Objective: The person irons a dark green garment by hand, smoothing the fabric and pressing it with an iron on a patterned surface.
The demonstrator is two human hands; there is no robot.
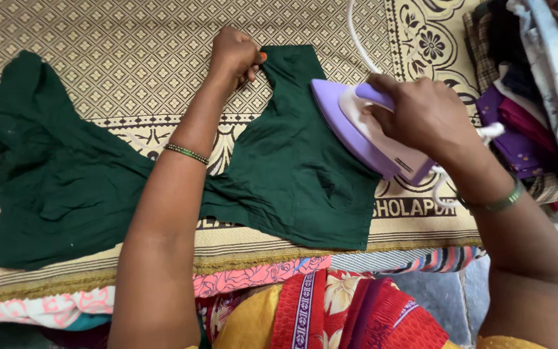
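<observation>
A dark green garment (pixel 292 174) lies spread on a beige patterned cloth (pixel 117 58). My left hand (pixel 234 55) pinches the garment's upper edge near its shoulder strap, holding it taut. My right hand (pixel 424 113) grips the handle of a lilac and white iron (pixel 369 129), whose pointed nose rests on the garment's right side. A white cord (pixel 358 39) runs from the iron toward the top of the view.
A pile of folded clothes (pixel 531 97) in purple, blue, checks and white sits at the right edge. Layers of pink, floral and striped fabric (pixel 259 278) show under the beige cloth's near edge. A red and yellow garment (pixel 343 310) covers my lap.
</observation>
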